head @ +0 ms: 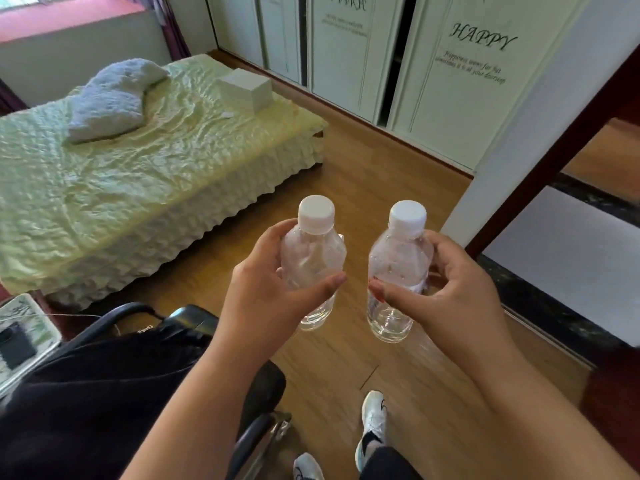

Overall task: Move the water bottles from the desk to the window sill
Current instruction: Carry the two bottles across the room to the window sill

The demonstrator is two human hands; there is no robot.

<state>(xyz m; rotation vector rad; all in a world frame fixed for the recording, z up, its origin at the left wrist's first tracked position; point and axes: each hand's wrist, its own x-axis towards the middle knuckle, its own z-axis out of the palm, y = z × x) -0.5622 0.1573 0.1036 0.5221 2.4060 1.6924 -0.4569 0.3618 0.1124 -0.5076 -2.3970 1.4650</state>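
Head view looks down on two clear bottles held upright and side by side above the wood floor (408, 188), apart from each other, each with a white cap. Left hand (266, 289) wraps the left bottle (313, 258) at mid-body, thumb across its front and fingers behind, while right hand (450, 292) grasps the right bottle (398, 268) the same way, so each bottle's cap stands above the hand and its base hangs below. Bed (121, 161) lies to the left, a chair (194, 323) sits near the left arm, and wardrobe doors (467, 81) stand ahead.
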